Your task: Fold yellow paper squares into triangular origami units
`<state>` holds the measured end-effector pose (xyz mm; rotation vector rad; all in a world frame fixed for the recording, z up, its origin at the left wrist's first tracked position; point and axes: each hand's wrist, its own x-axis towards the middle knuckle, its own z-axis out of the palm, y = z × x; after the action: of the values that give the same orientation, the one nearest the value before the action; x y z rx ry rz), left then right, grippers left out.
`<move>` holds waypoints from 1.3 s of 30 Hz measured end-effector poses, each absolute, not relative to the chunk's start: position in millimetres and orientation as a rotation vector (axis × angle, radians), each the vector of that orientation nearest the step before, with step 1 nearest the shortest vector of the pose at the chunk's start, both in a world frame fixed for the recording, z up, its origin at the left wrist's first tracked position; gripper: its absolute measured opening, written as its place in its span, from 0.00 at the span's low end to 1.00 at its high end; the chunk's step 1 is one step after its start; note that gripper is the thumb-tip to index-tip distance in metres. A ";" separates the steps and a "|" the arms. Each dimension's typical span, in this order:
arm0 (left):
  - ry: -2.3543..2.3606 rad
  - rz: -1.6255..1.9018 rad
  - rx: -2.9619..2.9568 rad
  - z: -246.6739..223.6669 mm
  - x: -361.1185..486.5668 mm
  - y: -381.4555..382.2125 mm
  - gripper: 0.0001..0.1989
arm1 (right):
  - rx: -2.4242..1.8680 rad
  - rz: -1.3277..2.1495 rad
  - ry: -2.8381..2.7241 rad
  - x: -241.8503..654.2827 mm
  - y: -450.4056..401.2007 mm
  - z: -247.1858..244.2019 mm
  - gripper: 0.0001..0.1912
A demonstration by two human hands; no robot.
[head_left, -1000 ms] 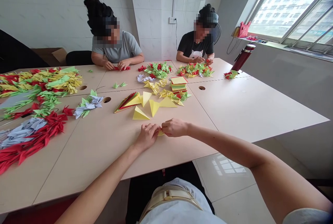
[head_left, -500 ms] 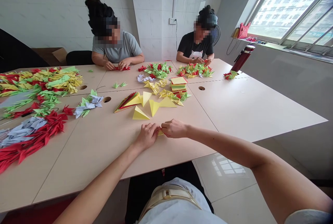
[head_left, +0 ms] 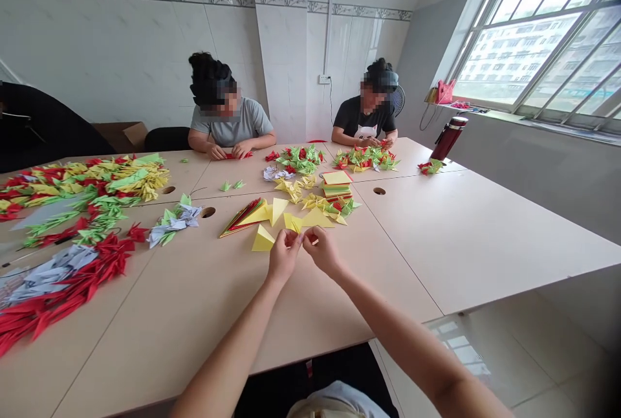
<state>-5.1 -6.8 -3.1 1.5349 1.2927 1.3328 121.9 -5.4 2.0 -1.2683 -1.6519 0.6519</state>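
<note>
1. my left hand grasps a small yellow folded paper in a pinch of thumb and fingers, held just above the table; my fingers hide much of it.
2. my right hand is beside it, thumb and forefinger closed together right by the paper – whether they grip it too i cannot tell.
3. yellow folded triangles lie just past my fingertips, some of them overlapping.
4. to the left of those, a slanted sheaf of folded papers shows red, green and yellow edges.
5. beyond, a stack of square papers, yellow on top, stands among yellow paper cranes, with green and red ones near its base.
6. farther back are two mixed piles, the green-and-red cranes and the multicoloured cranes, and white cranes nearer me.
7. on my left, long heaps – red cranes, white-and-green cranes and a yellow, green and red heap – spread over the table.
8. across from me, a person in a grey shirt has both hands at red paper; a person in a black shirt bends over something red.
9. a dark red thermos stands at the far right.
</note>
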 end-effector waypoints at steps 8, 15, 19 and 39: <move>1.207 1.271 1.501 -18.6 -14.7 0.2 0.11 | -1.122 1.073 -1.398 128.3 -4.6 -10.8 0.07; 1.137 1.209 1.315 -24.6 -19.7 -1.1 0.12 | -1.093 1.127 -1.365 130.0 -7.5 -12.9 0.10; 1.060 1.126 1.176 -21.5 -21.6 -1.5 0.15 | -0.959 1.440 -1.248 137.5 -4.9 -14.1 0.11; 0.990 1.044 0.979 -18.9 -16.0 -4.4 0.18 | -1.104 0.911 -1.590 137.7 -10.3 -13.7 0.11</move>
<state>-16.0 -4.4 -18.9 0.9791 0.9896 1.0445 137.7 -10.3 -13.7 -1.1040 -1.5898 0.9114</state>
